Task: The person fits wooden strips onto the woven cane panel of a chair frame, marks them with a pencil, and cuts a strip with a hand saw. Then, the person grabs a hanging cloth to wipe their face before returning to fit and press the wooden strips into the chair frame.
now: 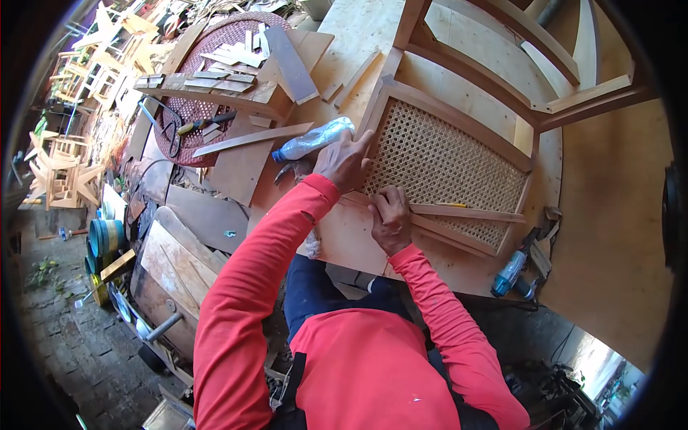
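Observation:
A wooden frame with a woven cane panel [437, 154] lies flat on the plywood worktop. My left hand [345, 159] rests at its left edge, index finger stretched along the frame and nothing visible in the grasp. Just below, my right hand [392, 218] has its fingers curled around the left end of a thin wooden strip [476, 213]. That strip runs across the lower part of the cane. A yellow pencil [451, 205] lies along the strip. Beside my left hand is a clear plastic bottle [315, 140] with a blue cap. A dark metal tool [288, 170] is partly hidden below it.
A wooden chair frame [494, 89] stands beyond the panel. A teal power tool [510, 274] sits at the near right edge. Offcuts [233, 57] are piled on a red woven surface [179, 118] at left. A hacksaw [172, 129] lies near them.

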Tool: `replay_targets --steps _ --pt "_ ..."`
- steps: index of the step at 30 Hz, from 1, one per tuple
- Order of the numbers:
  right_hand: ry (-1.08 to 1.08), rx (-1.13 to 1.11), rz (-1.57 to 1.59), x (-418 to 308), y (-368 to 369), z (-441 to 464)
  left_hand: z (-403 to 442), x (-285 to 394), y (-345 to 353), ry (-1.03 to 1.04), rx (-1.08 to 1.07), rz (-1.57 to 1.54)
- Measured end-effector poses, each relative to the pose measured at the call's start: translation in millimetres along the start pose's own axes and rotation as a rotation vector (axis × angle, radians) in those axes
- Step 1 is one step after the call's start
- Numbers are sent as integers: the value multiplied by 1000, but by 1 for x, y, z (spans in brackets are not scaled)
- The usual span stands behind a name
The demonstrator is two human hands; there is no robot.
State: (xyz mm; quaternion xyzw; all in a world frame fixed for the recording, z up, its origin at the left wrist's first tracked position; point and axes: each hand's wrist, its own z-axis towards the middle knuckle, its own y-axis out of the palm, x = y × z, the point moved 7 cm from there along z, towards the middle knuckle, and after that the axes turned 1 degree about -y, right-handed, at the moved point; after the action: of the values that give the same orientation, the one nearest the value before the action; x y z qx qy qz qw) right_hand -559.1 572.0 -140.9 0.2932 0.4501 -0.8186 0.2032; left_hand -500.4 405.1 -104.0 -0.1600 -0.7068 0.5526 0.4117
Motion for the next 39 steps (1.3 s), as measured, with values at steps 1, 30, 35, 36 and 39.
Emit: replay_targets --steps 1,30,35,36,39 --pt "-1 4 7 0 0 0 0 4 0 -7 0 34" --pt "-26 75 -14 3 4 -5 14 16 1 15 0 111" --pt "9 58 23 5 3 -3 16 14 -2 21 -85 95" --pt "12 60 30 5 2 -3 15 15 -6 51 -85 85" --pt "42 65 13 1 3 -2 16 12 -5 70 -171 110"
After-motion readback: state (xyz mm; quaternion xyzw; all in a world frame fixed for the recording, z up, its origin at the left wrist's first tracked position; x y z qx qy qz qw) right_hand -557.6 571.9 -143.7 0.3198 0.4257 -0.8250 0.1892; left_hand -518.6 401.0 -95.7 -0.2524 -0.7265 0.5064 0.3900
